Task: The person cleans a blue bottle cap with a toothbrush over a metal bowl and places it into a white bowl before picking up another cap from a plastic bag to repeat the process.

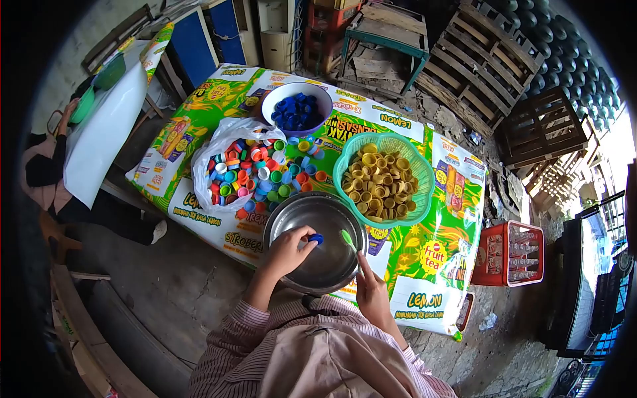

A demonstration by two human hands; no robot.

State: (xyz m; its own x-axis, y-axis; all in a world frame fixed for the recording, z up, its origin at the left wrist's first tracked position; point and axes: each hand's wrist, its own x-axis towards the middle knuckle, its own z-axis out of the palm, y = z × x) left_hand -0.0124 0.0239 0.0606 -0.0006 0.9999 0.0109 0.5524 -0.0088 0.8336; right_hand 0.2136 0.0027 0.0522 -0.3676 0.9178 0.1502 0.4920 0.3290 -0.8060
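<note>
My left hand [290, 252] pinches a dark blue bottle cap [316, 238] over a metal basin [269, 233]. A light green toothbrush [350, 243] is gripped in my right hand [371, 290], its bristled head over the basin's right side. The cap and the brush are apart. Behind the basin, a white plastic bag [201, 174] spills mixed coloured caps [276, 176]. A bowl [271, 99], white inside, holds dark blue caps [296, 111]. Yellow caps [379, 182] fill a turquoise plastic basket [425, 178] at the right.
A printed plastic sheet [434, 255] covers the table. Another person [50, 162] sits at the far left beside a white surface. A red crate of bottles [508, 254] stands on the floor at the right; wooden pallets [474, 63] lean at the back.
</note>
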